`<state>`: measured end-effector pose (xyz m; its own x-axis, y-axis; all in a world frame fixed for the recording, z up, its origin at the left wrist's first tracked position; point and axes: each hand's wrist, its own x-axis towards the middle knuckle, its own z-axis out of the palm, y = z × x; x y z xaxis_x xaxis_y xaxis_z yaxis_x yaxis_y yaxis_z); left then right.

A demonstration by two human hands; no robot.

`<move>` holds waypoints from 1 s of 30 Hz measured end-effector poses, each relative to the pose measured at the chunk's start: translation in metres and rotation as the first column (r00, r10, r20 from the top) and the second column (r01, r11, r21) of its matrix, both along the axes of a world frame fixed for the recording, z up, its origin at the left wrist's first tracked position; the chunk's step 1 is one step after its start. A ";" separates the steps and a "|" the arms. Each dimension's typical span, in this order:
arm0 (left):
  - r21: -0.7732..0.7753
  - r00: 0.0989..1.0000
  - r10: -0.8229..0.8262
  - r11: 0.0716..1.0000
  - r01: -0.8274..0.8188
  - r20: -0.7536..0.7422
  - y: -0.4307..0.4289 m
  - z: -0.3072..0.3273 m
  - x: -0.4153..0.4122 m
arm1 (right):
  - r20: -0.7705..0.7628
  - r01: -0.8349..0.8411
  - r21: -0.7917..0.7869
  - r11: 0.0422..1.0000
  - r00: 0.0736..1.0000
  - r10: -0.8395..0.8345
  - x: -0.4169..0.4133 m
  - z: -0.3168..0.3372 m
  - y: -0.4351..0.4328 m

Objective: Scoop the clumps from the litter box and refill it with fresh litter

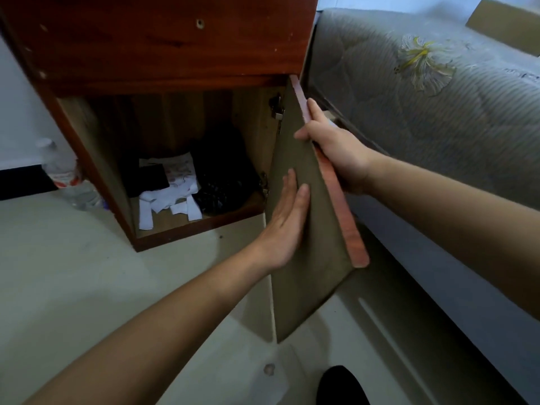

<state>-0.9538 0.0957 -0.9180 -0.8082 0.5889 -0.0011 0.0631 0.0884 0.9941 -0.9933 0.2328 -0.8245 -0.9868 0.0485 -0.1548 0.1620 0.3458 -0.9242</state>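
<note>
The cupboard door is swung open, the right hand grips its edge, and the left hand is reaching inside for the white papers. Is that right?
Not quite. In the head view the left hand lies flat against the inner face of the cupboard door, not inside among the white papers. The door is open and the right hand grips its edge.

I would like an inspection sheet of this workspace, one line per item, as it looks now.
Surface: pale floor under a wooden cabinet.
Job's things: nothing seen.
Clutter: white scraps and dark items inside the cabinet; plastic bottle beside it.
Grips: left hand flat on the inner face of the open cabinet door; right hand grips its edge.
Cables: nothing seen.
Surroundings: mattress to the right, cardboard box beyond it.
</note>
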 end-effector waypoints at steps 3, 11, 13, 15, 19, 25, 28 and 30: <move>0.098 0.995 0.007 0.995 -0.017 0.099 -0.023 0.011 0.007 | -0.096 0.013 0.009 1.000 0.995 -0.012 -0.004 -0.005 -0.024; 0.175 0.945 0.162 0.960 -0.217 0.283 -0.132 0.028 -0.008 | -0.100 0.102 -0.140 0.985 0.988 -0.116 -0.023 -0.021 -0.089; 0.249 0.918 0.256 0.908 -0.336 0.303 -0.167 0.035 -0.019 | -0.140 0.093 -0.089 0.992 0.985 -0.104 -0.029 -0.028 -0.101; 0.236 0.882 0.420 0.854 -0.463 0.212 -0.196 0.038 -0.035 | -0.194 0.053 0.051 0.997 0.980 -0.042 -0.037 -0.037 -0.107; 0.032 0.754 0.657 0.754 -0.656 -0.016 -0.214 0.027 -0.065 | -0.275 -0.013 0.327 0.945 0.955 0.108 -0.052 -0.063 -0.113; 0.006 0.574 0.784 0.592 -0.806 -0.234 -0.196 0.004 -0.095 | -0.450 0.113 0.595 0.796 0.867 0.213 -0.077 -0.106 -0.117; -0.060 0.572 0.756 0.586 -0.808 -0.318 -0.197 -0.008 -0.108 | -0.474 0.188 0.741 0.645 0.827 0.303 -0.089 -0.128 -0.119; -0.147 0.544 0.764 0.529 -0.836 -0.348 -0.200 -0.008 -0.114 | -0.500 0.241 0.759 0.604 0.811 0.304 -0.097 -0.135 -0.123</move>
